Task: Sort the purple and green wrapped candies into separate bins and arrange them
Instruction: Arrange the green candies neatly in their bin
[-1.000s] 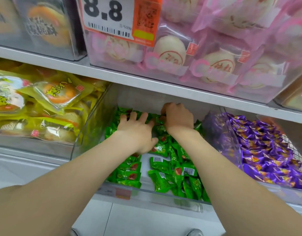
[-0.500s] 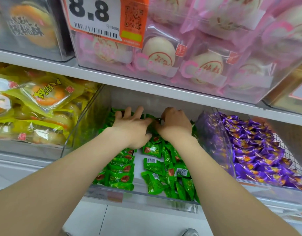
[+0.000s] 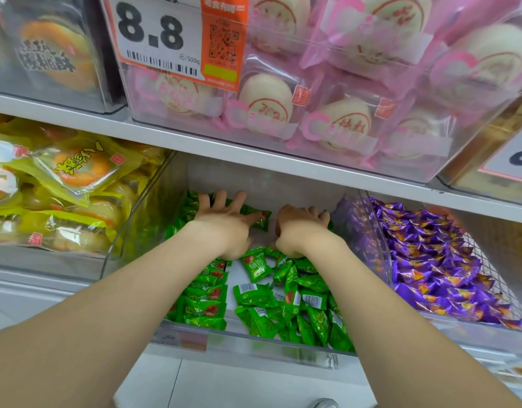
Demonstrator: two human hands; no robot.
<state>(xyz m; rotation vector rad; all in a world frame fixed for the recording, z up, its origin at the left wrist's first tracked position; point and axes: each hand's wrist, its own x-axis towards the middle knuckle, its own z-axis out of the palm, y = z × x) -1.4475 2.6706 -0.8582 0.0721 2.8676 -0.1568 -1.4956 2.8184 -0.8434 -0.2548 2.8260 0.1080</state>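
Centrally, two bare forearms reach under a shelf (image 3: 195, 144) into a clear bin (image 3: 141, 219) that holds the green candies (image 3: 253, 295). At the back of this bin the left hand (image 3: 224, 223) lies on the heaped green candies with its fingers spread and nearly straight, the thumb just beside one green wrapper; no candy is seen in its grip. Just beside it, with a narrow gap between them, the right hand (image 3: 301, 229) is turned knuckles up with its fingers curled downward among the candies at the back right; the fingertips are hidden, so it cannot be told whether they close on a candy. Toward the front, green candies form a tidy stack at the left and a loose jumble at the right, with bare white bin floor between. The neighbouring bin (image 3: 368, 242) to the right is filled with purple candies (image 3: 430, 260), parted from the green by its clear wall. Yellow packets (image 3: 62, 178) fill the bin to the left. On the shelf stand pink-wrapped buns (image 3: 268, 98) and a price tag (image 3: 159, 36) reading 8.8
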